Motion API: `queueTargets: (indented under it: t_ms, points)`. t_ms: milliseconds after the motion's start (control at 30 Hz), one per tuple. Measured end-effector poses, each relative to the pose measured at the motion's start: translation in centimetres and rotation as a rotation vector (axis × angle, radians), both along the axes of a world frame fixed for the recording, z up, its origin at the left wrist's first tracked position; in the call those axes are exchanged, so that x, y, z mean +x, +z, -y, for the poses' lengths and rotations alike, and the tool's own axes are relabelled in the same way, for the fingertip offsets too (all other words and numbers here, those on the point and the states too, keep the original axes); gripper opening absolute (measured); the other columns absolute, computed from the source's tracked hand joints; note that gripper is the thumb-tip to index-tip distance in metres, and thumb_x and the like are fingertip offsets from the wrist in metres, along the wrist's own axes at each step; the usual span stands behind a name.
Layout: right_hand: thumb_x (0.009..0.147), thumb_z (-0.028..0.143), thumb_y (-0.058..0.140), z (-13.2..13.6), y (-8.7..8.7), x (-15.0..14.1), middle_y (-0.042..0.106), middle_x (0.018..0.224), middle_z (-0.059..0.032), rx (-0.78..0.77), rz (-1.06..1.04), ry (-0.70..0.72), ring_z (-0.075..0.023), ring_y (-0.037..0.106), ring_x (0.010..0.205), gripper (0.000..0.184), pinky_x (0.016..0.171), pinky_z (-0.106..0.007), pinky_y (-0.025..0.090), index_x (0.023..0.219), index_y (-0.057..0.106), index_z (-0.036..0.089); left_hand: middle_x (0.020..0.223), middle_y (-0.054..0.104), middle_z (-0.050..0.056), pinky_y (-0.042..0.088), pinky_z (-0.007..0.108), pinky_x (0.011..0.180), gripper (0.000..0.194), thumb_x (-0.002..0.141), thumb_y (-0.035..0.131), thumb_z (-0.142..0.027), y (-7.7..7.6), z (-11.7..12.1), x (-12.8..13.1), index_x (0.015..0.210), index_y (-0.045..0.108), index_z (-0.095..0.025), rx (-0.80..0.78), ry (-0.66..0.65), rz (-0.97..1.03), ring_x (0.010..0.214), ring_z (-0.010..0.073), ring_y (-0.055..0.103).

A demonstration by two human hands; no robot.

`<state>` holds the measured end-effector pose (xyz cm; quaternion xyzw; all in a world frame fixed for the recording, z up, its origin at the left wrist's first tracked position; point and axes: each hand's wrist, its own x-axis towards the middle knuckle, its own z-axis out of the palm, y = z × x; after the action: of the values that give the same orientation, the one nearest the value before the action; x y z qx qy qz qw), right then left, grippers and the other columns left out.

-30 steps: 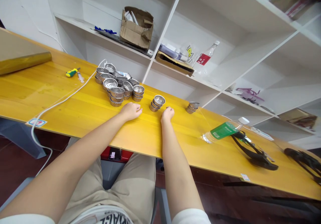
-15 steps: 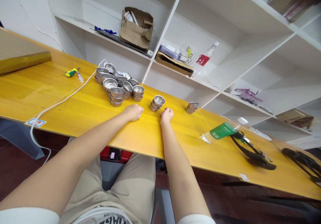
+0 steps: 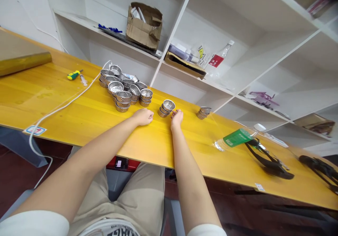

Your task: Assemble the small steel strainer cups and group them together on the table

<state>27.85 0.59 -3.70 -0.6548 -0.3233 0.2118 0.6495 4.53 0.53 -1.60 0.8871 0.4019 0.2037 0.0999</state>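
A short stack of perforated metal strainer cups (image 3: pixel 168 105) stands on the table between my hands, its top cup tilted. My right hand (image 3: pixel 176 118) is just to the right of that stack, its fingers partly uncurled toward it. Nothing shows in its grasp, and whether it touches the cups I cannot tell. My left hand (image 3: pixel 143 117) rests as a loose fist on the wood, left of and nearer than the stack, with nothing visible in it. Beyond it is a cluster of similar stacked cups (image 3: pixel 123 97). Another small stack (image 3: pixel 203 112) stands farther right.
A white cable (image 3: pixel 67 104) crosses the yellow table (image 3: pixel 105 128) at left, near a screwdriver (image 3: pixel 73 75) and a small syringe-like item (image 3: pixel 83 80). At right lie a green-labelled bottle (image 3: pixel 237 137) and a black strap (image 3: pixel 266 163). White shelves (image 3: pixel 182 24) stand behind.
My right hand's fingers have loosened from a fist and turned toward the middle stack. My left hand stays a fist. The view has shifted slightly.
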Motion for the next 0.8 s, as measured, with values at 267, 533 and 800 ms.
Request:
queueTargets:
  t_ms: [267, 533, 800]
  points:
    - [0.089, 0.061, 0.059, 1.8, 1.0, -1.8, 0.063, 0.137, -0.0106, 0.105, 0.092, 0.143, -0.0207, 0.061, 0.128, 0.067, 0.104, -0.035, 0.047, 0.142, 0.045, 0.022, 0.073, 0.069, 0.007, 0.033, 0.034, 0.062, 0.015, 0.083, 0.059, -0.028, -0.1, -0.2, 0.0, 0.07, 0.063, -0.023, -0.016, -0.003, 0.03, 0.071, 0.0245, 0.061]
    - [0.06, 0.043, 0.092, 1.6, 0.4, -2.3, 0.066, 0.131, -0.0131, -0.004, 0.294, 0.215, -0.024, 0.066, 0.117, 0.108, 0.11, -0.041, 0.044, 0.15, 0.037, 0.02, 0.071, 0.067, 0.006, 0.032, 0.034, 0.061, 0.016, 0.084, 0.06, -0.029, -0.4, -0.4, 0.1, 0.068, 0.061, -0.023, -0.012, -0.005, 0.051, 0.068, 0.0236, 0.06]
    - [0.056, 0.03, 0.092, 1.5, 0.5, -2.1, 0.073, 0.112, -0.0044, -0.012, 0.297, 0.212, -0.0208, 0.067, 0.102, 0.074, 0.101, -0.039, 0.05, 0.122, 0.059, 0.023, 0.073, 0.069, 0.006, 0.033, 0.033, 0.061, 0.018, 0.086, 0.058, -0.029, 0.0, -0.1, 0.0, 0.07, 0.061, -0.023, -0.001, 0.008, 0.023, 0.07, 0.0238, 0.062]
